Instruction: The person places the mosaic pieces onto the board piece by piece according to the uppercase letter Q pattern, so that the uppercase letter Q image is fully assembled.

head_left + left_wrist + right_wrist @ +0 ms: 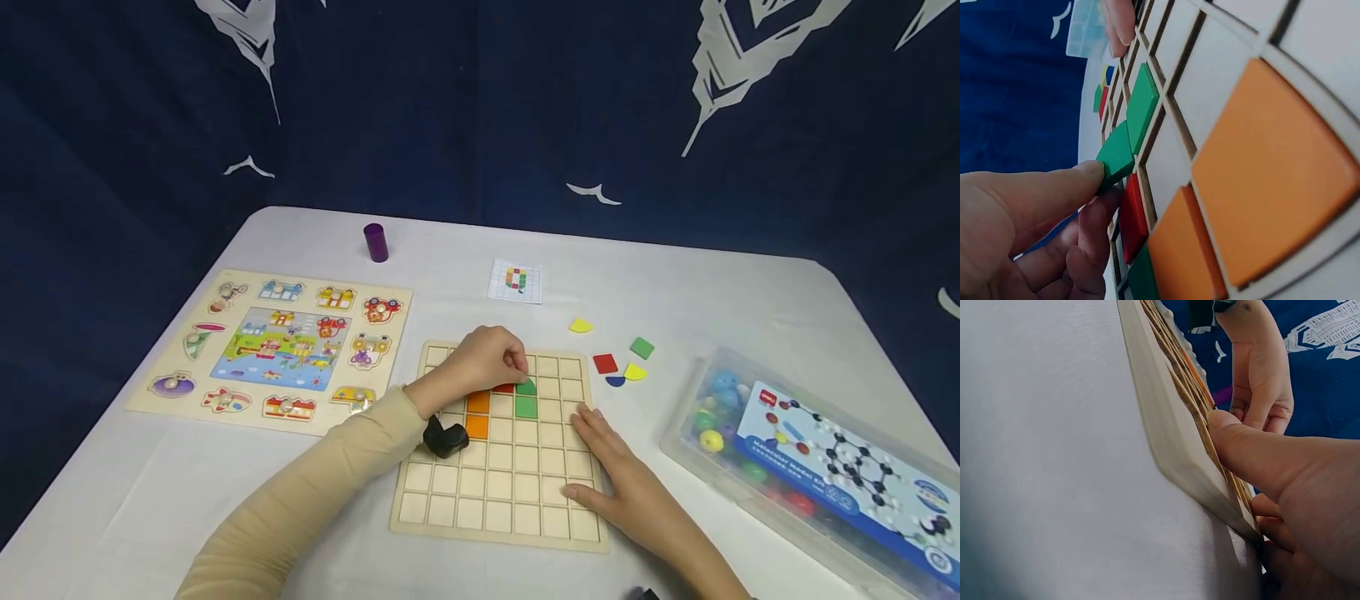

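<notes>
My left hand [491, 358] reaches over the far part of a wooden grid board [498, 527]. Its thumb and fingertips pinch a green tile with a slanted or curved edge [1116, 156], overlapping a grid cell. Just nearer me lies a green square tile [527, 407]. A red tile [504, 388] sits beside the pinched one, partly hidden by the hand. Two orange tiles lie to the left, the nearer orange tile [477, 427] being square. Another green tile [1143, 278] shows in the left wrist view. My right hand [626, 479] rests on the board's right edge, fingers extended and thumb on top.
Right of the board lie loose tiles: red [605, 364], green [642, 347], yellow and blue. A pattern card [515, 282] and purple cylinder [377, 242] stand behind. A picture puzzle [168, 354] is at left, a clear molecular kit box [806, 467] at right.
</notes>
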{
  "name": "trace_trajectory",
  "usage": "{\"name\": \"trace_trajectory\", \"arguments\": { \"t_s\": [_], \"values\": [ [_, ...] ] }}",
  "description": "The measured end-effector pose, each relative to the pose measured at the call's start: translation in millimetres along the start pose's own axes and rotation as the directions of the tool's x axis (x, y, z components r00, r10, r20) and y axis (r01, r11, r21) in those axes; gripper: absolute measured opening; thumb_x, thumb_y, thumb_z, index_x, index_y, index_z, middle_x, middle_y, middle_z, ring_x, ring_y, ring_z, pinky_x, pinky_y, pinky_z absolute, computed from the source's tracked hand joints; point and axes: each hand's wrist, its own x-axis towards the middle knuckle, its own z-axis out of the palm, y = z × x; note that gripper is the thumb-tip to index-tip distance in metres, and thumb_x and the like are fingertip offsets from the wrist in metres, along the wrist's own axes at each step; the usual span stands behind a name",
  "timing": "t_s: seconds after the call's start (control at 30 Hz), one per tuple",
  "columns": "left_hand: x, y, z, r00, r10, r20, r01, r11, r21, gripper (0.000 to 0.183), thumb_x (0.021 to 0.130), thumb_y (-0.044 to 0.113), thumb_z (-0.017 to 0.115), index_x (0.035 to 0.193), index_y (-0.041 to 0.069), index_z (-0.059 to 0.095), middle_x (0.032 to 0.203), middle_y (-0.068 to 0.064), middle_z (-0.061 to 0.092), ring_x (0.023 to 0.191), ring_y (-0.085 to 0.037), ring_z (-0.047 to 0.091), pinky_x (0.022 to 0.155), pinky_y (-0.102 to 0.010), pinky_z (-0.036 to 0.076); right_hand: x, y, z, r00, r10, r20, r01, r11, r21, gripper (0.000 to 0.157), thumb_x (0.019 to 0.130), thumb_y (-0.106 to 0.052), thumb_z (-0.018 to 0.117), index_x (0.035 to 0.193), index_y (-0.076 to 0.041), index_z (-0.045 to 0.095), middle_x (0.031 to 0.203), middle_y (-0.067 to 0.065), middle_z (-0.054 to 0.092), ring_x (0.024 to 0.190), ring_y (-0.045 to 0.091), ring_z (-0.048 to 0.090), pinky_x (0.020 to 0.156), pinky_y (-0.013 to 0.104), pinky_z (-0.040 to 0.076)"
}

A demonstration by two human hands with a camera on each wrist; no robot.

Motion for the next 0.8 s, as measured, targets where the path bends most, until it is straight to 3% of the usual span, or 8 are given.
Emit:
{"name": "trace_trajectory", "arguments": {
  "t_s": [0.5,0.63,0.8],
  "values": [
    [7.7,-6.4,0.2,0.997,0.064,0.031,-0.065,0.998,0.008,0.007,0.081,0.006,0.073,0.077,0.012,0.071,0.070,0.008,0.060,0.067,-0.009,0.054,0.064,-0.021,0.043,2,-1,-2.2,0.999,-0.030,-0.019,0.031,1.000,0.004,0.079,0.083,-0.037,0.070,0.144,-0.004,0.033,0.151,0.010,0.024,0.137,0.031,0.018,0.100,0.009,0.007],
    [22.7,-0.3,-6.0,0.994,0.105,0.011,-0.104,0.992,-0.078,0.004,0.083,0.007,0.071,0.087,0.008,0.072,0.079,0.005,0.063,0.074,-0.010,0.054,0.069,-0.020,0.044,2,-2,-2.6,1.000,-0.024,-0.014,0.024,1.000,0.003,0.078,0.084,-0.038,0.069,0.145,-0.005,0.033,0.151,0.009,0.024,0.137,0.031,0.018,0.100,0.010,0.007],
    [53.4,20.6,-5.8,0.986,0.163,0.027,-0.154,0.966,-0.207,0.019,0.085,0.011,0.070,0.102,0.002,0.070,0.094,-0.001,0.066,0.085,-0.011,0.056,0.075,-0.017,0.044,1,-3,-2.3,1.000,-0.018,-0.009,0.018,1.000,-0.004,0.078,0.084,-0.038,0.068,0.145,-0.006,0.032,0.151,0.008,0.023,0.137,0.031,0.018,0.102,0.016,0.010]
  ]
}}
